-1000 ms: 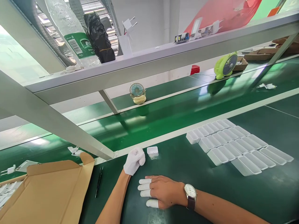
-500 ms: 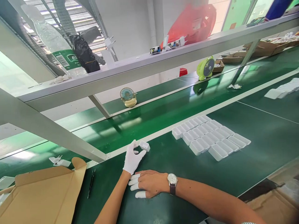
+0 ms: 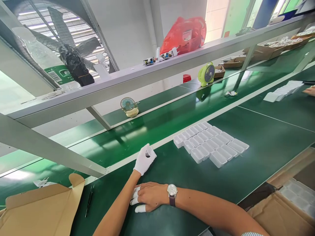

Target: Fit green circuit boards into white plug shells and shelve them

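Note:
My left hand (image 3: pixel 144 160), in a white glove, is closed around a small white plastic case (image 3: pixel 153 153) near the table's back rail. The glove covers part of the case. My right hand (image 3: pixel 151 195), with white finger cots and a watch on the wrist, lies palm down on the green tabletop just beside my left forearm. Its fingers are spread and nothing shows in them, though the tips are partly hidden by that forearm. To the right stand rows of open white plastic cases (image 3: pixel 211 142), set close together.
An open cardboard box (image 3: pixel 41 209) and black tweezers (image 3: pixel 89 200) lie at left. A green fan (image 3: pixel 206 74) and a small beige fan (image 3: pixel 129 107) stand beyond the rail. More white cases (image 3: pixel 283 91) lie at far right, near another person's hand (image 3: pixel 310 90).
My left hand has closed around the small case, which stood beside its open fingers before. The right hand stays flat on the table. Another person's hand now shows at the right edge.

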Demonstrator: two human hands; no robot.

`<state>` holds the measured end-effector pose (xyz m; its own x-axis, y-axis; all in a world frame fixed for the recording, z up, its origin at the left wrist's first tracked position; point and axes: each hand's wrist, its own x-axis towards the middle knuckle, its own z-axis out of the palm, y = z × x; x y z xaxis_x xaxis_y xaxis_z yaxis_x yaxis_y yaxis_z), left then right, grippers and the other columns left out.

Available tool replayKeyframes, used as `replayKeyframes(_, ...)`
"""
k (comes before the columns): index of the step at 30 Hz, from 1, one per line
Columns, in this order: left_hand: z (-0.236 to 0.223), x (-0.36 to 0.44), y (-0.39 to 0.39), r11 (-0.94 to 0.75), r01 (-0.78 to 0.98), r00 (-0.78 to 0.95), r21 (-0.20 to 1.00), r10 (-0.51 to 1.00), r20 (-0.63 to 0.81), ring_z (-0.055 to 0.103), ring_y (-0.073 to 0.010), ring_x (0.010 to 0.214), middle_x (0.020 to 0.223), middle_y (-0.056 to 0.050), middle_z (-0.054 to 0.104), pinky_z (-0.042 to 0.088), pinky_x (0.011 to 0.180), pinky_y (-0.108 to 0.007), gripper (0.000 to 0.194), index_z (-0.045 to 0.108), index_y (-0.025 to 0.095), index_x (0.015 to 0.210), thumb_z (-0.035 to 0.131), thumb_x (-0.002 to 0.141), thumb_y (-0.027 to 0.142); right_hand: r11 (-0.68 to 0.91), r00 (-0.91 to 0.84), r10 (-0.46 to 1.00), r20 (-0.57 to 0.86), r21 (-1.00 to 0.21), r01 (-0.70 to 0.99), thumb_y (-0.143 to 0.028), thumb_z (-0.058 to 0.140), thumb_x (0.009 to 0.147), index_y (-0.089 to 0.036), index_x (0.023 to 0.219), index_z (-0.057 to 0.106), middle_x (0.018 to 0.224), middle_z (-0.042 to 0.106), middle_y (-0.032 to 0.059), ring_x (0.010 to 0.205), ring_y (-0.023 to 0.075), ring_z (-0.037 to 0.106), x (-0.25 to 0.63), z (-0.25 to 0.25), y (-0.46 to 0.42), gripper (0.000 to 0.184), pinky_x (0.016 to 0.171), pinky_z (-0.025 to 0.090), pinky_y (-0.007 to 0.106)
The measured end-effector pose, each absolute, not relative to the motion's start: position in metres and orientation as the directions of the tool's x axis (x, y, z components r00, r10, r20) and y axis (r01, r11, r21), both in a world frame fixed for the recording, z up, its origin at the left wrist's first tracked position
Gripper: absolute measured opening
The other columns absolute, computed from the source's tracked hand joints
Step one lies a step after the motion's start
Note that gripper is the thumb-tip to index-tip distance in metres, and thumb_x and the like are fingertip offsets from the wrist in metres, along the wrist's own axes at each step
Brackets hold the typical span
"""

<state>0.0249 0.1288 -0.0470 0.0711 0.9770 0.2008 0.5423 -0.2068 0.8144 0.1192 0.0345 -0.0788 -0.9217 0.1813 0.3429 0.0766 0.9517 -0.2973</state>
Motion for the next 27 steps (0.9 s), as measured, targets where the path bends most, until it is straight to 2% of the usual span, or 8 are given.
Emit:
replayKeyframes(3, -0.044, 0.011, 0.135, -0.167, 0.437, 0.000, 0.884, 0.983, 0.185, 0.060, -0.0298, 0.124, 0.139, -0.013, 0.062, 0.046, 0.107, -0.046, 0.064, 0.058, 0.020, 0.137, 0.079, 0.078, 0.036, 0.951, -0.927, 0.170, 0.333, -0.303, 0.065, -0.043, 0.055, 0.101, -0.019, 0.123, 0.069, 0.125, 0.073, 0.0062, 0.128, 0.0198, 0.059, 0.120, -0.081, 0.037, 0.035, 0.122, 0.029, 0.035)
replayKeyframes(7, -0.043, -0.022, 0.136, -0.076, -0.007, -0.161, 0.997, 0.984, 0.074, 0.062, -0.0291, 0.123, 0.137, -0.014, 0.064, 0.050, 0.104, -0.045, 0.061, 0.060, 0.018, 0.133, 0.080, 0.078, 0.038, 0.943, -0.927, 0.149, 0.345, -0.333, 0.027, -0.041, 0.052, 0.103, -0.022, 0.128, 0.066, 0.140, 0.064, 0.0014, 0.135, 0.0159, 0.053, 0.139, -0.074, 0.065, 0.034, 0.122, 0.027, 0.029)
replayKeyframes(11, -0.053, -0.055, 0.121, -0.054, -0.326, -0.267, 0.944, 0.963, -0.037, 0.068, -0.0283, 0.111, 0.127, -0.015, 0.069, 0.055, 0.093, -0.042, 0.060, 0.066, 0.015, 0.123, 0.085, 0.071, 0.037, 0.855, -0.816, 0.483, 0.318, -0.372, 0.361, -0.049, 0.058, 0.099, -0.028, 0.122, 0.068, 0.135, 0.066, -0.0018, 0.127, 0.0154, 0.059, 0.179, -0.065, 0.112, 0.033, 0.116, 0.035, 0.029)
replayKeyframes(15, -0.062, -0.068, 0.100, -0.026, -0.265, -0.257, 0.964, 0.965, -0.045, 0.066, -0.0306, 0.114, 0.130, -0.016, 0.068, 0.054, 0.094, -0.044, 0.065, 0.064, 0.016, 0.129, 0.085, 0.072, 0.037, 0.643, -0.518, 0.765, 0.382, -0.408, 0.648, -0.029, 0.030, 0.108, -0.007, 0.136, 0.056, 0.136, 0.061, 0.0236, 0.135, 0.0322, 0.050, 0.202, -0.056, 0.136, 0.044, 0.118, 0.028, 0.057)
replayKeyframes(18, -0.061, -0.061, 0.095, -0.032, -0.019, -0.229, 0.999, 0.973, 0.027, 0.059, -0.0313, 0.128, 0.139, -0.014, 0.063, 0.049, 0.105, -0.046, 0.066, 0.060, 0.018, 0.135, 0.082, 0.076, 0.039, 0.615, -0.446, 0.778, 0.442, -0.392, 0.684, -0.026, 0.031, 0.106, -0.008, 0.130, 0.058, 0.133, 0.061, 0.0246, 0.134, 0.0335, 0.050, 0.190, -0.043, 0.122, 0.040, 0.114, 0.032, 0.058)
replayKeyframes(21, -0.053, -0.040, 0.096, -0.037, 0.267, -0.189, 0.963, 0.978, 0.090, 0.064, -0.0291, 0.121, 0.130, -0.010, 0.068, 0.050, 0.105, -0.045, 0.063, 0.064, 0.019, 0.129, 0.082, 0.073, 0.039, 0.813, -0.627, 0.576, 0.525, -0.282, 0.510, -0.037, 0.054, 0.099, -0.020, 0.103, 0.066, 0.110, 0.071, 0.0109, 0.106, 0.0207, 0.064, 0.155, -0.039, 0.082, 0.021, 0.099, 0.049, 0.036)
replayKeyframes(24, -0.042, -0.010, 0.089, -0.119, 0.468, 0.032, 0.876, 0.993, 0.117, 0.070, -0.0246, 0.103, 0.118, -0.007, 0.072, 0.056, 0.096, -0.043, 0.059, 0.063, 0.021, 0.129, 0.078, 0.074, 0.038, 1.000, -0.788, -0.015, 0.616, 0.013, -0.009, -0.029, 0.060, 0.096, -0.024, 0.071, 0.058, 0.075, 0.067, 0.0003, 0.070, 0.0150, 0.061, 0.118, -0.056, 0.028, 0.026, 0.072, 0.051, 0.030)
replayKeyframes(27, -0.035, 0.026, 0.073, -0.260, 0.541, 0.288, 0.799, 0.951, 0.115, 0.070, -0.0205, 0.097, 0.120, -0.004, 0.071, 0.057, 0.094, -0.041, 0.059, 0.060, 0.025, 0.133, 0.075, 0.076, 0.031, 0.963, -0.834, -0.249, 0.492, 0.034, -0.268, -0.018, 0.064, 0.092, -0.025, 0.068, 0.054, 0.074, 0.067, -0.0011, 0.072, 0.0142, 0.062, 0.095, -0.084, -0.011, 0.026, 0.075, 0.050, 0.027)
